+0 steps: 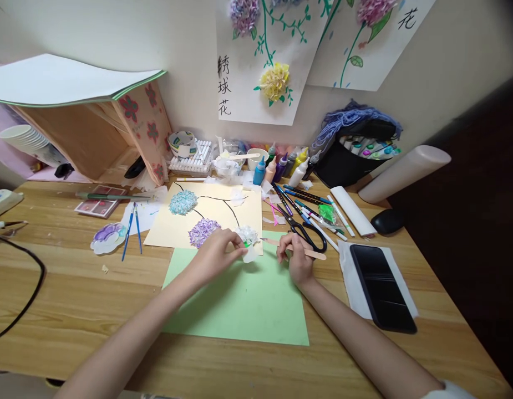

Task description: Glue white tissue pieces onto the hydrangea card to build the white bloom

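Observation:
In the head view my left hand (221, 252) pinches a small white and green piece (250, 255) between thumb and fingers. It hovers by the lower edge of the white paper flower (248, 235). My right hand (296, 259) is closed round a wooden craft stick (316, 254), whose darkened tip points left toward that flower. A blue flower (183, 203) and a purple flower (203, 230) sit on the same cream sheet (164, 227), joined by thin dark stem lines. Beneath both hands lies a green sheet (239, 310), which meets the cream sheet's lower edge.
Black scissors (312, 235) and several pens lie just beyond my right hand. Paint bottles (280, 168) stand along the wall. To the right are a phone (383, 288) and a mouse (388, 221); to the left, a paint palette (108, 238) and two brushes (138, 228).

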`<action>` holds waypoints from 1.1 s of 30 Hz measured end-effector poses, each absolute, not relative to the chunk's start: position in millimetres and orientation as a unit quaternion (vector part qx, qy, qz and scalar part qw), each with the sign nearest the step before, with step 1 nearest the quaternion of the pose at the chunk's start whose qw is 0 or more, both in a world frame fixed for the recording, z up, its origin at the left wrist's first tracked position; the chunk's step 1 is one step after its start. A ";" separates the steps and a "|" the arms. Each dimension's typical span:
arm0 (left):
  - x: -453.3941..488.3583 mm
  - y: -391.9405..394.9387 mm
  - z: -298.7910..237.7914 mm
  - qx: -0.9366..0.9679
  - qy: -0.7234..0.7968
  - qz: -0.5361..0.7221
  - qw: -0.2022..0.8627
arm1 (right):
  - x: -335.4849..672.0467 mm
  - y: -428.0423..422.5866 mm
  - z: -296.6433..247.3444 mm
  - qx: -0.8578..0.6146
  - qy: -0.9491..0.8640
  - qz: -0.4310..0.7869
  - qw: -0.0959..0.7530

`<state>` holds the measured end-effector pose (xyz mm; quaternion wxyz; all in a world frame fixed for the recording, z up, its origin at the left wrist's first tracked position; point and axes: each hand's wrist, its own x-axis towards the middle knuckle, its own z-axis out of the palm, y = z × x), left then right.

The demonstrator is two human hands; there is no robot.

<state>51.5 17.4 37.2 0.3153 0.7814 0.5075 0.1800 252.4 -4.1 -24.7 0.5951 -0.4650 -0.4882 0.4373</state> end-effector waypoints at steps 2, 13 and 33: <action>60.5 10.4 29.0 0.803 0.523 0.165 0.234 | 252.6 -6.0 -25.8 -0.450 -0.507 0.435 0.592; 71.2 13.4 16.0 0.826 0.545 0.134 0.046 | 250.2 -8.1 -22.6 -0.432 -0.696 0.373 0.436; 74.6 -18.3 8.8 0.869 0.455 0.192 0.034 | 244.3 -2.6 -17.0 -0.430 -0.740 0.353 0.378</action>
